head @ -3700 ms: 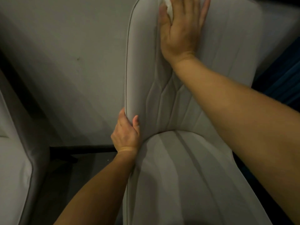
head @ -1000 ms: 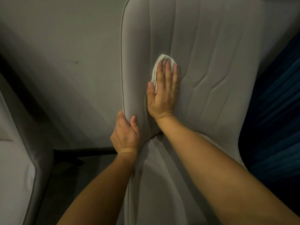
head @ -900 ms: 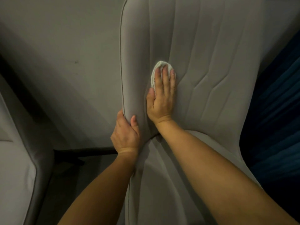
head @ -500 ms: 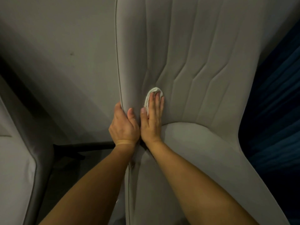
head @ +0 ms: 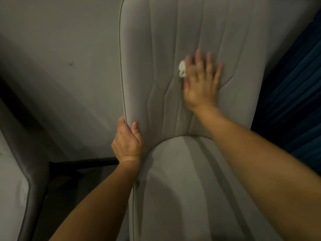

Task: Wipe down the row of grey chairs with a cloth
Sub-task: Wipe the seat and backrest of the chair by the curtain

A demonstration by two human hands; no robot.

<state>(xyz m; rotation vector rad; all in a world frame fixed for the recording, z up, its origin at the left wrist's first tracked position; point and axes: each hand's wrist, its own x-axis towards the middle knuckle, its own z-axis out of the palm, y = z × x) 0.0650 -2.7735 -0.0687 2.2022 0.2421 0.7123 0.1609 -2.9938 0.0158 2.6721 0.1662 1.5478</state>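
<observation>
Right hand (head: 199, 87) flat on cloth (head: 182, 71) — chair (head: 156, 58) backrest

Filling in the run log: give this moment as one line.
left hand grips backrest edge | right hand flat, presses cloth on chair backrest | seat not being wiped | second chair at left

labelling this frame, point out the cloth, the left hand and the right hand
cloth (head: 182, 71), head view, white bit showing beside the fingers
left hand (head: 127, 144), head view, back of the hand
right hand (head: 200, 84), head view, back of the hand
</observation>
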